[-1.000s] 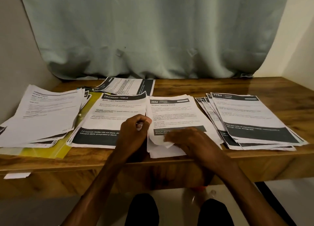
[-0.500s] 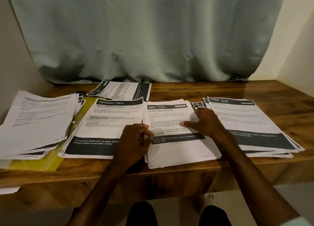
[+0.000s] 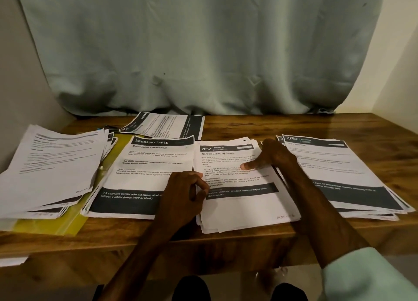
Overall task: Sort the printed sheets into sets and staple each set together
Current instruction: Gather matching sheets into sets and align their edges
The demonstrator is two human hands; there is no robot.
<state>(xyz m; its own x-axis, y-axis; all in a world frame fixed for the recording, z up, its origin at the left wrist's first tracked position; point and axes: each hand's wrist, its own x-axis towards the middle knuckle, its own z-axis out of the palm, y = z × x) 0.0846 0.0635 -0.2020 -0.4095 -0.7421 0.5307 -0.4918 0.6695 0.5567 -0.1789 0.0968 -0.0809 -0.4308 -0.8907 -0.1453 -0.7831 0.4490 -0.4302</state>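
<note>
- Table (image 3: pixel 260 124): your only bare wood is at the back right of the frame, plus a thin strip along the near edge.
- Sheets: left pile (image 3: pixel 52 165), centre-left pile (image 3: pixel 144 165), middle pile (image 3: pixel 237 201) and right pile (image 3: pixel 339 165) lie side by side, edges almost meeting.
- Right hand (image 3: pixel 274 157): lies on the middle pile's upper right corner, thumb straight, fingers relaxed.
- Left hand (image 3: pixel 183 196): fingers curled at that pile's left edge; you cannot tell whether they pinch anything.

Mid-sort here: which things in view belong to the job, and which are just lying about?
Job: left stack; dressing-table stack; bedroom stack, touched by left hand and right hand; kitchen stack; back sheets.
Lying about: yellow folder under the left stack; curtain; paper scrap at lower left.
</note>
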